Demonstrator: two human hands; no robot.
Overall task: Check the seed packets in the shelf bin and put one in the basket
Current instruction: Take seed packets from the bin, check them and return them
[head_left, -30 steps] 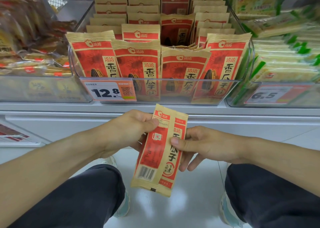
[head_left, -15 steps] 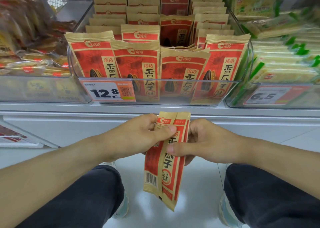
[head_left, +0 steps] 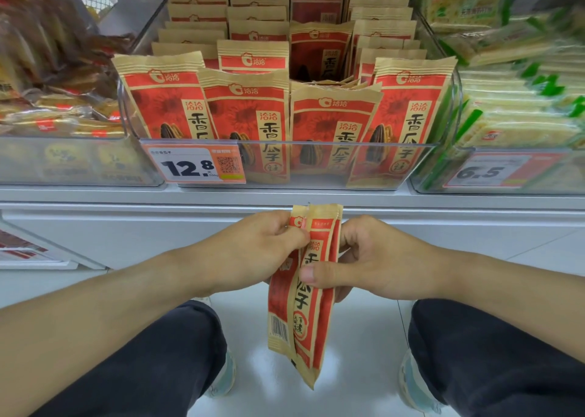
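A red and tan seed packet (head_left: 305, 306) hangs upright below the shelf edge, turned almost edge-on so its side seam and barcode face me. My left hand (head_left: 256, 252) pinches its upper left edge. My right hand (head_left: 370, 258) grips its right side, thumb pressed across the front. Above them stands the clear shelf bin (head_left: 316, 163), filled with several rows of the same seed packets (head_left: 247, 116). No basket is in view.
An orange price tag reading 12.8 (head_left: 193, 165) is clipped to the bin front. A bin of brown snack packs (head_left: 60, 116) stands to the left, green-and-cream packs (head_left: 519, 116) to the right. Below are my knees, my shoes and a white floor (head_left: 259, 337).
The packet has been turned from facing me flat to nearly edge-on, and lifted slightly toward the shelf edge. Both hands stayed on it, drawing closer together.
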